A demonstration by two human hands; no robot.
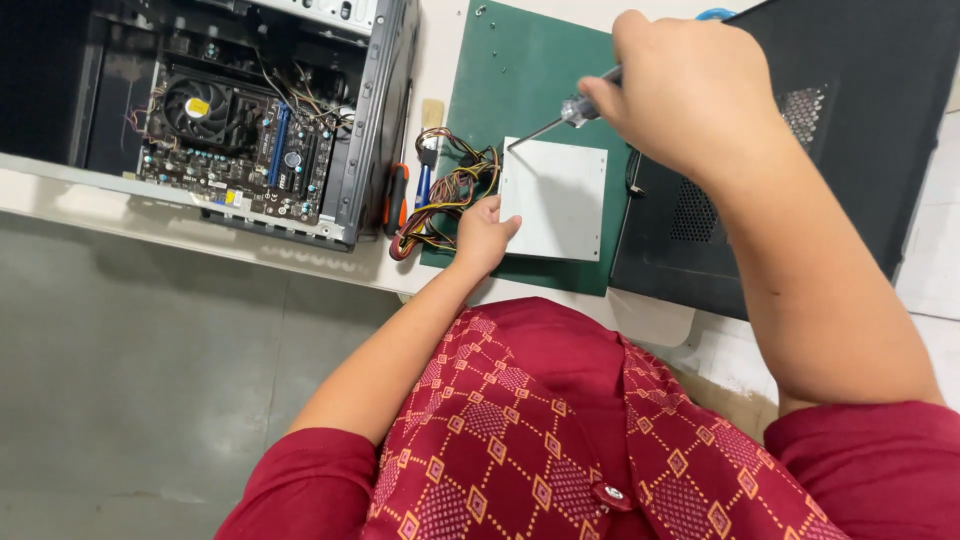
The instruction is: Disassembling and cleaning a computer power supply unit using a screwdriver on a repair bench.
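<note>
Two hands on grey box [553, 198], right hand [690, 95] gripping screwdriver [562, 119], cables [450, 190] beside.

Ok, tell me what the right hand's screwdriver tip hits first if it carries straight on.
The right hand aims its screwdriver down-left; the tip would probably meet the grey metal box at its top-left corner, though depth is unclear.

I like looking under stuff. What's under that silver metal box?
The silver box sits on a green mat. The mat shows around it; whatever lies directly beneath is covered.
</note>
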